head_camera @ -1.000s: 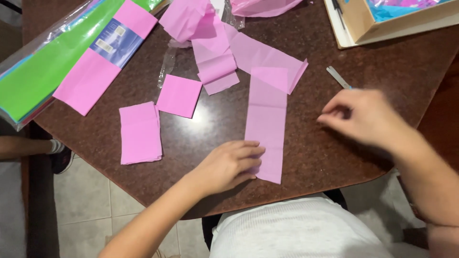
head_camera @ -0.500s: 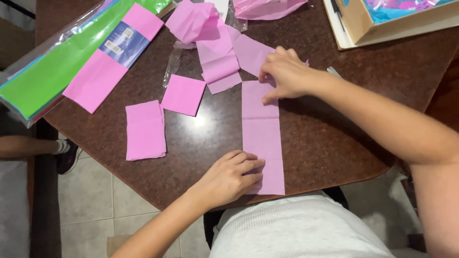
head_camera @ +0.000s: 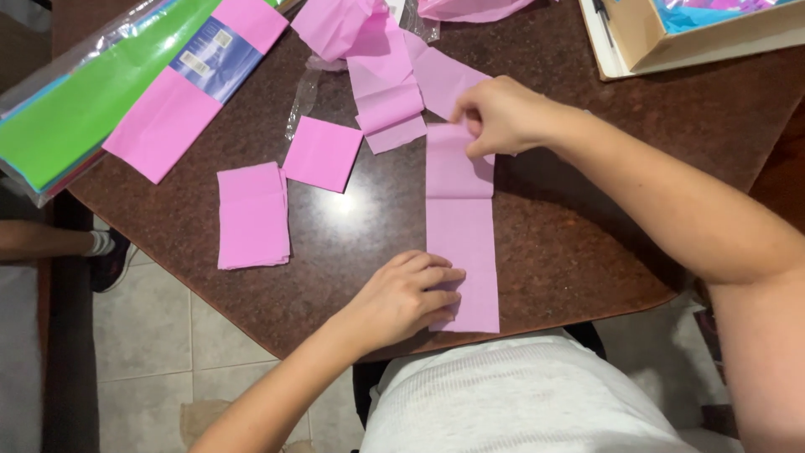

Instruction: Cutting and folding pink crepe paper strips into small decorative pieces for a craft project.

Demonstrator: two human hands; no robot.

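A long strip of pink tissue paper (head_camera: 459, 218) lies lengthwise on the dark brown table (head_camera: 587, 226). My left hand (head_camera: 411, 294) lies flat on the strip's near end, fingers pressing it down. At the far end, my right hand (head_camera: 503, 113) pinches the strip's edge between thumb and fingers. Two cut pink squares, one (head_camera: 323, 153) farther and one (head_camera: 252, 215) nearer, lie to the left of the strip.
More pink tissue (head_camera: 377, 59) is heaped at the table's far side. A packet of green and pink paper sheets (head_camera: 109, 101) lies at the far left. A cardboard box (head_camera: 704, 29) stands at the far right. Another person's foot (head_camera: 101, 252) shows on the tiled floor.
My right hand has come from the table's right side to the strip's far end and taken hold of it. My left hand has stayed on the near end.
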